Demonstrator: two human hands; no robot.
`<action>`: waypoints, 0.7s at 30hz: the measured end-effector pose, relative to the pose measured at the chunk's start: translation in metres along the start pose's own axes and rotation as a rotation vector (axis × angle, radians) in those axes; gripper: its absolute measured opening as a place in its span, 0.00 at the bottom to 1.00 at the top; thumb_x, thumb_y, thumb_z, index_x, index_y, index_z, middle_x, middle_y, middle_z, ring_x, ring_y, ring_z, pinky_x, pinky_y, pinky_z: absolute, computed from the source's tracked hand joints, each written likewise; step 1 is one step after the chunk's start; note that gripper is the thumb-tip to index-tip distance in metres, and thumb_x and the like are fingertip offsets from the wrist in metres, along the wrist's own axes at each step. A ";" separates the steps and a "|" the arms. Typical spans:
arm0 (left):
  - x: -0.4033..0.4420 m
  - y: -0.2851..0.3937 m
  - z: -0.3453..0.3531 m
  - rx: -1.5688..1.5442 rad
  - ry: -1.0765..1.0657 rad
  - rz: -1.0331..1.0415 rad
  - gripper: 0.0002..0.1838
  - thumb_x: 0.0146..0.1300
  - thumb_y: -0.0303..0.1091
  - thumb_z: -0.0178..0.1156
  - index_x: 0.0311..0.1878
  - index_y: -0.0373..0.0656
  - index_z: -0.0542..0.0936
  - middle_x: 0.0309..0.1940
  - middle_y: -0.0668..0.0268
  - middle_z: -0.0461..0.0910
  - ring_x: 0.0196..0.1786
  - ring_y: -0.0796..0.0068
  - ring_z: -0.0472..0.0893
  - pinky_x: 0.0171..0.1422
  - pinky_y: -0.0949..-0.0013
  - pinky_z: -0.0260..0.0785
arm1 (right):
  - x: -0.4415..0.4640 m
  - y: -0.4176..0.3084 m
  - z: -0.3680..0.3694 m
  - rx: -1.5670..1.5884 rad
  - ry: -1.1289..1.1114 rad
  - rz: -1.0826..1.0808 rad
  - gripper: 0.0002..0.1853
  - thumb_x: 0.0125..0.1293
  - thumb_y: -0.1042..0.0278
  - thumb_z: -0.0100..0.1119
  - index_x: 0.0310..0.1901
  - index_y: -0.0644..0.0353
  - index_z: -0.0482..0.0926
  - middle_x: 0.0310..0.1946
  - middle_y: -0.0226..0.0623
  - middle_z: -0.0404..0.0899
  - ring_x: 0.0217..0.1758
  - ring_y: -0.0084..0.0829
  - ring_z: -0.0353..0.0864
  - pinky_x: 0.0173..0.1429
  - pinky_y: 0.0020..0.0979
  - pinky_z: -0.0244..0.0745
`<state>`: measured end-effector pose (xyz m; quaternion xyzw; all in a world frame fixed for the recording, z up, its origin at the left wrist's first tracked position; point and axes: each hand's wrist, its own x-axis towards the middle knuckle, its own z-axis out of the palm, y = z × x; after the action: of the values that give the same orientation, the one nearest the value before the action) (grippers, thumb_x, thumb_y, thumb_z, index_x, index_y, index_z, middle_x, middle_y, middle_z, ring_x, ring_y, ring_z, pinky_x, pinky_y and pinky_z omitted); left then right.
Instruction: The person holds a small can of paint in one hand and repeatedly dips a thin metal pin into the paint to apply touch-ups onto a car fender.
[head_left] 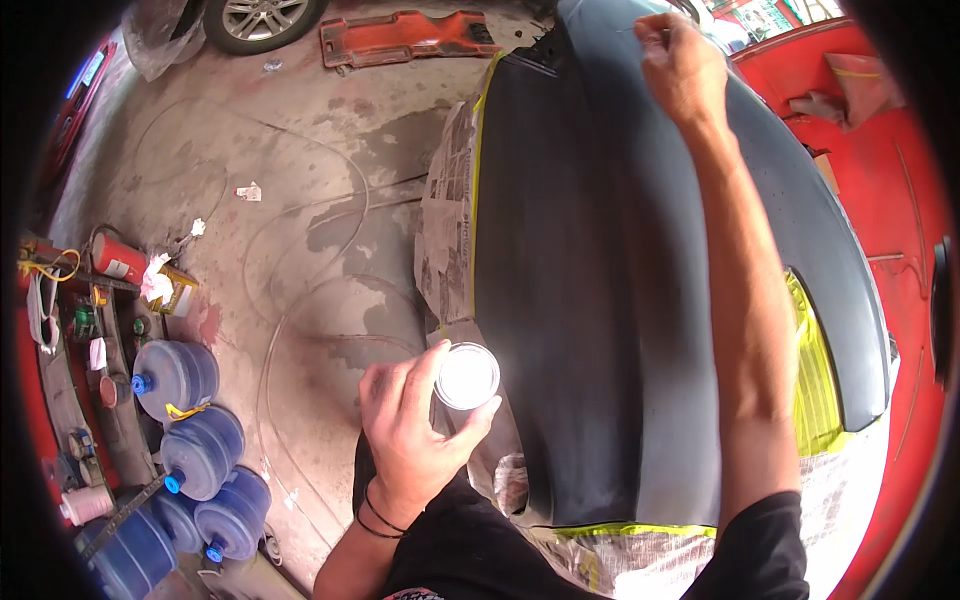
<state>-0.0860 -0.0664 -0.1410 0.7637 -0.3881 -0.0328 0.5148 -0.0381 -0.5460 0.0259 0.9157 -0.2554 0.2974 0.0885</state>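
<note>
My left hand [412, 430] is wrapped round a small round container with a bright white top [467, 376], held above the near left corner of a dark grey car hood [600, 280]. My right hand [682, 72] reaches over the far part of the hood, fingers bent together; what they hold, if anything, is too small to make out. Yellow-green tape [477, 190] and masking paper [450, 220] run along the hood's left edge. More tape [815, 380] lies at the right.
Large blue water bottles [205, 455] stand at the lower left beside a cluttered shelf. Hoses [268, 350] curl over the concrete floor. A red creeper [405, 40] and a car wheel [262, 18] are at the back. A red panel [900, 200] stands right.
</note>
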 end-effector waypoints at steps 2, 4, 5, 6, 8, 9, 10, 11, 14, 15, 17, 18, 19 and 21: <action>-0.011 0.003 -0.002 0.020 -0.002 0.015 0.43 0.52 0.40 0.94 0.72 0.38 0.88 0.53 0.62 0.90 0.53 0.60 0.89 0.72 0.45 0.75 | -0.039 -0.055 -0.001 0.062 0.025 0.033 0.14 0.86 0.56 0.72 0.58 0.57 0.95 0.47 0.49 0.99 0.53 0.50 1.00 0.63 0.46 0.91; -0.019 0.003 -0.004 0.024 -0.006 0.026 0.44 0.52 0.40 0.95 0.72 0.38 0.88 0.53 0.62 0.90 0.53 0.60 0.89 0.73 0.45 0.75 | -0.091 -0.122 0.000 0.191 0.011 0.086 0.11 0.85 0.60 0.70 0.53 0.58 0.93 0.45 0.51 0.97 0.53 0.55 0.98 0.64 0.51 0.90; -0.023 0.003 -0.006 0.030 -0.011 0.026 0.44 0.52 0.40 0.95 0.72 0.38 0.88 0.53 0.62 0.90 0.54 0.59 0.89 0.73 0.45 0.75 | -0.114 -0.144 0.004 0.272 -0.020 0.119 0.09 0.85 0.64 0.68 0.49 0.59 0.91 0.46 0.53 0.95 0.54 0.59 0.96 0.64 0.56 0.89; -0.028 0.004 -0.008 0.035 -0.016 0.026 0.44 0.52 0.40 0.95 0.72 0.38 0.88 0.53 0.62 0.90 0.54 0.59 0.88 0.73 0.45 0.74 | -0.135 -0.160 0.009 0.331 -0.044 0.127 0.08 0.85 0.65 0.68 0.48 0.60 0.90 0.45 0.53 0.95 0.54 0.59 0.95 0.64 0.57 0.89; -0.040 0.006 -0.012 0.029 -0.031 -0.001 0.43 0.52 0.38 0.94 0.72 0.38 0.88 0.53 0.61 0.90 0.55 0.56 0.88 0.74 0.45 0.74 | -0.162 -0.173 0.018 0.406 -0.096 0.138 0.07 0.84 0.66 0.69 0.48 0.61 0.89 0.45 0.53 0.94 0.53 0.59 0.95 0.63 0.57 0.88; -0.045 0.007 -0.014 0.015 -0.039 -0.024 0.42 0.52 0.36 0.94 0.72 0.38 0.88 0.54 0.60 0.91 0.56 0.54 0.88 0.74 0.46 0.74 | -0.168 -0.175 0.019 0.420 -0.121 0.139 0.07 0.83 0.67 0.70 0.48 0.61 0.88 0.44 0.53 0.93 0.53 0.58 0.95 0.63 0.57 0.88; -0.050 0.008 -0.016 -0.001 -0.047 -0.049 0.42 0.53 0.34 0.93 0.72 0.37 0.88 0.55 0.59 0.91 0.57 0.51 0.88 0.75 0.46 0.74 | -0.168 -0.170 0.019 0.388 -0.129 0.122 0.07 0.83 0.67 0.70 0.48 0.61 0.88 0.44 0.53 0.93 0.52 0.58 0.95 0.62 0.57 0.89; -0.055 0.008 -0.017 -0.003 -0.047 -0.057 0.42 0.52 0.34 0.93 0.72 0.38 0.88 0.54 0.59 0.91 0.57 0.52 0.88 0.75 0.46 0.74 | -0.164 -0.161 0.021 0.316 -0.076 0.074 0.07 0.82 0.67 0.70 0.48 0.61 0.90 0.44 0.52 0.94 0.53 0.58 0.95 0.62 0.57 0.89; -0.067 0.007 -0.020 -0.006 -0.045 -0.079 0.42 0.52 0.34 0.93 0.72 0.38 0.88 0.54 0.60 0.90 0.56 0.52 0.87 0.74 0.47 0.74 | -0.122 -0.123 0.004 0.184 -0.056 0.042 0.08 0.82 0.66 0.69 0.49 0.59 0.93 0.49 0.53 0.96 0.56 0.58 0.96 0.64 0.56 0.90; -0.069 0.007 -0.020 -0.004 -0.044 -0.083 0.42 0.52 0.34 0.94 0.72 0.38 0.88 0.54 0.60 0.90 0.56 0.52 0.87 0.73 0.47 0.74 | -0.103 -0.103 0.002 0.128 -0.037 0.017 0.09 0.83 0.65 0.68 0.51 0.59 0.95 0.51 0.52 0.97 0.57 0.58 0.97 0.65 0.55 0.90; -0.071 0.004 -0.021 -0.005 -0.042 -0.092 0.42 0.51 0.35 0.94 0.72 0.38 0.88 0.54 0.60 0.90 0.56 0.52 0.86 0.72 0.48 0.75 | -0.062 -0.047 0.011 -0.028 -0.008 -0.093 0.12 0.86 0.60 0.69 0.58 0.55 0.95 0.51 0.50 0.98 0.60 0.55 0.98 0.67 0.52 0.90; -0.071 0.003 -0.021 -0.008 -0.041 -0.097 0.42 0.51 0.35 0.94 0.72 0.38 0.88 0.55 0.60 0.90 0.57 0.52 0.86 0.72 0.47 0.75 | -0.046 -0.031 0.012 -0.055 -0.031 -0.094 0.13 0.86 0.59 0.68 0.59 0.55 0.95 0.52 0.50 0.98 0.61 0.55 0.98 0.68 0.52 0.90; -0.071 0.002 -0.021 -0.011 -0.042 -0.101 0.42 0.51 0.35 0.94 0.72 0.38 0.89 0.55 0.60 0.90 0.57 0.52 0.85 0.72 0.47 0.75 | -0.033 -0.020 0.012 -0.083 -0.054 -0.094 0.13 0.87 0.59 0.68 0.60 0.56 0.95 0.53 0.49 0.99 0.61 0.55 0.98 0.68 0.52 0.90; -0.069 -0.001 -0.021 -0.009 -0.036 -0.105 0.42 0.52 0.37 0.94 0.71 0.38 0.89 0.54 0.61 0.90 0.56 0.54 0.85 0.72 0.46 0.75 | -0.017 -0.008 0.014 -0.106 -0.130 -0.094 0.15 0.88 0.59 0.67 0.61 0.56 0.95 0.56 0.48 0.99 0.64 0.55 0.97 0.70 0.51 0.89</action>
<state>-0.1239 -0.0071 -0.1557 0.7802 -0.3564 -0.0750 0.5086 -0.0384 -0.5362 0.0049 0.9381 -0.2326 0.2191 0.1339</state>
